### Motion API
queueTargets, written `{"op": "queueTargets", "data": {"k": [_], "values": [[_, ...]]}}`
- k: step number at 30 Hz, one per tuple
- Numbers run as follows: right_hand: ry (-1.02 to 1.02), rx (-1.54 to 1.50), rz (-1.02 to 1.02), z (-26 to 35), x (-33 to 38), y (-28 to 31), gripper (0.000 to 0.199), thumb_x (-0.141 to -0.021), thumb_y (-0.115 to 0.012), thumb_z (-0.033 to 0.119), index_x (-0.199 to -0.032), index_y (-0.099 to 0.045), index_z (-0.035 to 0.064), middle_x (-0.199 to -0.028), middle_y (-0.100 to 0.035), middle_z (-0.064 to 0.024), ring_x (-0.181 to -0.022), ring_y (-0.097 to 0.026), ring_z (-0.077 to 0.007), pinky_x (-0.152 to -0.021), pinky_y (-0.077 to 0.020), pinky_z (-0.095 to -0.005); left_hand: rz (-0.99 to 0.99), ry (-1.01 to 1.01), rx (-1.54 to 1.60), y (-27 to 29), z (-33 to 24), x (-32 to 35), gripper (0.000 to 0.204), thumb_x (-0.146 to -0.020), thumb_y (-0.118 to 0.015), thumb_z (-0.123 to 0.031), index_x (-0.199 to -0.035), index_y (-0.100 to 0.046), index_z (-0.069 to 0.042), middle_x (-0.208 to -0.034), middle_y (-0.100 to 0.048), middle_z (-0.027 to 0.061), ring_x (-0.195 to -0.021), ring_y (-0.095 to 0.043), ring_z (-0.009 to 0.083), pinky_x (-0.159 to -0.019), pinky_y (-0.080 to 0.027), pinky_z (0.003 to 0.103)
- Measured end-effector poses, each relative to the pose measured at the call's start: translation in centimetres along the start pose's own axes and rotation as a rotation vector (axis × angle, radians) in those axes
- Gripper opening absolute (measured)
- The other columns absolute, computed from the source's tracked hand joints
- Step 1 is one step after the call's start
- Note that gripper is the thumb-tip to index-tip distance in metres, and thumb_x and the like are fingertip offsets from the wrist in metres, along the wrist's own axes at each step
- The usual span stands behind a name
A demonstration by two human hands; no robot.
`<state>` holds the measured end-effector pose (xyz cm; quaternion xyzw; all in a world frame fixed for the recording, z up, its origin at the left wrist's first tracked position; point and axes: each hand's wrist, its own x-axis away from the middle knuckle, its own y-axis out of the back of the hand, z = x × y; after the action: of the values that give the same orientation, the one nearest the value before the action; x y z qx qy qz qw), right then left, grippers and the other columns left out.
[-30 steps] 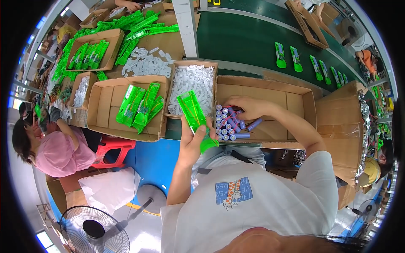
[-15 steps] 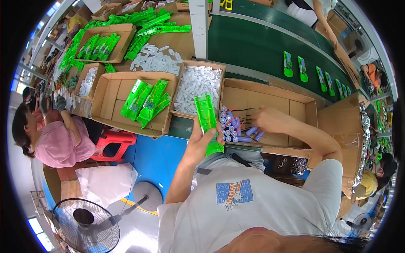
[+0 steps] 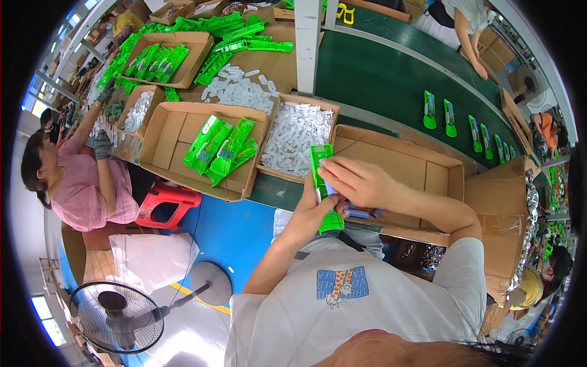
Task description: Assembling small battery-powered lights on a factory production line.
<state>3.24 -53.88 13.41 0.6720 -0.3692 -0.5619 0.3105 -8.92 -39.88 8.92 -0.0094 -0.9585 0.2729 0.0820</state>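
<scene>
My left hand (image 3: pixel 310 213) is closed around a long bright-green plastic housing (image 3: pixel 331 224), held upright in front of me. A purple cylindrical battery cell (image 3: pixel 331 182) lies against the housing's open inner side. My right hand (image 3: pixel 367 183) reaches across from the right, its fingers closed on the cell and pressing it to the housing. Behind and below that hand, more purple battery cells (image 3: pixel 358 212) lie in the near left corner of a cardboard box (image 3: pixel 422 160); my hand hides most of them.
Left of my hands stand a box of small white plastic pieces (image 3: pixel 298 136) and a carton (image 3: pixel 160 160) with several wired green housings (image 3: pixel 227 150). Beyond runs a green conveyor (image 3: pixel 379 73) carrying finished-looking green units (image 3: pixel 450 116). A person in pink (image 3: pixel 85 183) sits left by a red stool (image 3: pixel 168 207).
My right hand has come left from the box of cells to the green housing, bringing a purple battery cell. The left hand keeps its hold. The whole view has shifted slightly.
</scene>
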Motion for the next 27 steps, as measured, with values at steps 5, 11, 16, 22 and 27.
{"op": "queueTargets", "data": {"k": [5,11,16,22,27], "values": [[-0.015,0.247,0.212,2.3,-0.9,-1.2,0.048,-0.075,-0.058,0.012,-0.117,-0.058,-0.0123,-0.124,-0.054,-0.0234,-0.114,-0.057,-0.0328,-0.097,-0.0492,-0.0364,-0.060,0.029,0.080,0.5,-0.9,0.5,0.067,-0.088,-0.046,0.005,-0.145,-0.015,-0.013,-0.103,-0.053,0.0126,-0.080,-0.059,0.0193,-0.070,-0.052,0.032],[-0.146,-0.499,0.092,0.0,-4.8,-5.0,0.040,-0.074,-0.063,0.003,-0.114,-0.064,-0.0010,-0.117,-0.061,-0.0152,-0.113,-0.058,-0.0303,-0.090,-0.0534,-0.0367,-0.212,-0.015,0.348,3.6,-1.8,2.1,0.050,-0.086,-0.055,-0.016,-0.131,-0.033,-0.016,-0.099,-0.051,0.0097,-0.073,-0.055,0.0193,-0.064,-0.050,0.036],[-0.191,-0.514,0.368,-4.1,-8.0,-13.7,0.016,-0.076,-0.066,0.004,-0.092,-0.066,0.0069,-0.097,-0.058,-0.0084,-0.089,-0.062,-0.0293,-0.069,-0.0529,-0.0387,-0.434,-0.296,0.477,5.0,-1.3,3.7,0.037,-0.093,-0.048,-0.017,-0.126,-0.032,-0.015,-0.101,-0.051,0.0110,-0.073,-0.054,0.0207,-0.068,-0.049,0.040],[-0.303,-0.834,0.145,-6.3,-7.5,-12.4,0.017,-0.081,-0.069,0.008,-0.098,-0.069,0.0079,-0.097,-0.061,-0.0057,-0.085,-0.062,-0.0241,-0.073,-0.0502,-0.0323,-0.410,-0.246,0.444,4.3,-1.2,4.2,0.034,-0.094,-0.046,-0.014,-0.126,-0.032,-0.014,-0.099,-0.051,0.0113,-0.073,-0.055,0.0213,-0.067,-0.050,0.039],[-0.651,-1.382,0.189,-6.5,-5.7,-10.6,0.018,-0.087,-0.063,-0.003,-0.105,-0.066,-0.0042,-0.103,-0.069,-0.0093,-0.095,-0.065,-0.0125,-0.084,-0.0536,-0.0265,-0.326,-0.131,0.338,3.5,-0.7,3.6,0.038,-0.094,-0.047,-0.017,-0.128,-0.029,-0.012,-0.101,-0.052,0.0128,-0.074,-0.058,0.0211,-0.065,-0.052,0.038]]}}
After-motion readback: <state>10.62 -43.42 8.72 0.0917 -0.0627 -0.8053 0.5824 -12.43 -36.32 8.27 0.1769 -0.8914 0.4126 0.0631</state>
